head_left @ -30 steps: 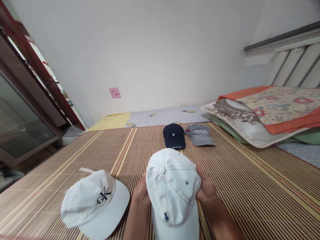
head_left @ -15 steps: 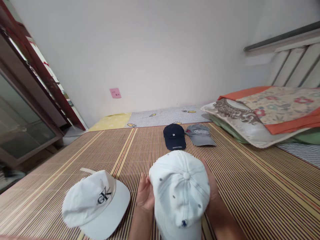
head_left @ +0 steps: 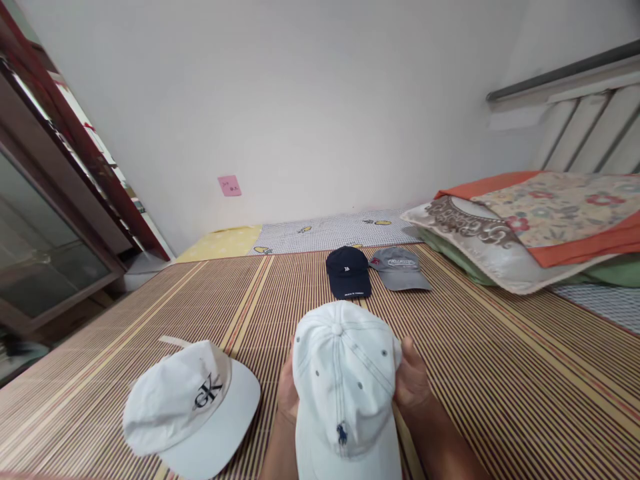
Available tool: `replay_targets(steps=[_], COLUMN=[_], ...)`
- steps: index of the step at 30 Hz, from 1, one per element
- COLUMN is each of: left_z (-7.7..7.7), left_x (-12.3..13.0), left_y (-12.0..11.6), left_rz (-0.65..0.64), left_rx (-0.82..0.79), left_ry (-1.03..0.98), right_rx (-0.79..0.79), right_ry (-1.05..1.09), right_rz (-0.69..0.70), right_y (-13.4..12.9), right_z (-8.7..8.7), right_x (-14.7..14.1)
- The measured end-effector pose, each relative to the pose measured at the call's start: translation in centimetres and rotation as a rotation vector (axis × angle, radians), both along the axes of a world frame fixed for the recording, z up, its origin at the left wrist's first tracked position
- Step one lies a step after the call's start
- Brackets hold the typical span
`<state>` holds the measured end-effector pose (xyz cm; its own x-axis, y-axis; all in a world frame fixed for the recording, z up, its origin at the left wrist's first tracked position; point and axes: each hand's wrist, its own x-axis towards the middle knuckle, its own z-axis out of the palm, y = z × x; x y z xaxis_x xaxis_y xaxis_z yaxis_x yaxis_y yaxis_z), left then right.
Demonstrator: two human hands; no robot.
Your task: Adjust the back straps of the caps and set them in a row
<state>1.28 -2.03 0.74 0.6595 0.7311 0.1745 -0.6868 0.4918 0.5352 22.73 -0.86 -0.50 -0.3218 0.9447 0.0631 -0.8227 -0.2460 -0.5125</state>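
Observation:
A pale, nearly white baseball cap [head_left: 345,380] with a small dark blue emblem on its front is held between my two hands, its brim toward me. My left hand [head_left: 289,387] grips the cap's left side, with most of its fingers hidden behind the fabric. On the other side my right hand [head_left: 413,377] grips the edge, thumb up and the other fingers partly out of sight. To the left lies a white cap [head_left: 175,407] with black letters, tilted on its side. Beyond the held cap rest a navy cap [head_left: 347,273] and a grey cap [head_left: 400,268], side by side.
A striped bamboo mat [head_left: 165,307] covers the bed. Folded bedding and a pillow [head_left: 480,247] lie at the right, near a radiator [head_left: 595,127]. A pink note [head_left: 229,186] is stuck on the white wall. A glass-fronted cabinet [head_left: 45,220] stands at the left.
The held cap has turned and shifted slightly left, so its emblem and brim now face me more squarely. My right hand shows more at the cap's side. The other caps stay put.

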Motion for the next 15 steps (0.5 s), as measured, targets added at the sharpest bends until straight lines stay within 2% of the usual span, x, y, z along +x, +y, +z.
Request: replay_targets(steps=[3,6,11,15], left_z=[-0.1,-0.2,-0.1,-0.3], left_x=[0.0,0.2,-0.1,-0.4], left_y=[0.3,0.4,0.3,0.3], left_rz=[0.053,0.120,0.078,0.099], left_rx=[-0.043,-0.055,-0.123,-0.157], left_ry=[-0.017,-0.075,-0.008,0.046], right_rx=[-0.021,-0.053,-0.022,0.051], right_ry=[-0.025,-0.031,-0.014,-0.044], right_rz=[-0.012,-0.030,0.000,0.041], right_y=[0.0,0.2,0.2,-0.4], right_z=[-0.6,-0.5,0.5,0.6], right_x=[-0.4,-0.4,-0.1,-0.4])
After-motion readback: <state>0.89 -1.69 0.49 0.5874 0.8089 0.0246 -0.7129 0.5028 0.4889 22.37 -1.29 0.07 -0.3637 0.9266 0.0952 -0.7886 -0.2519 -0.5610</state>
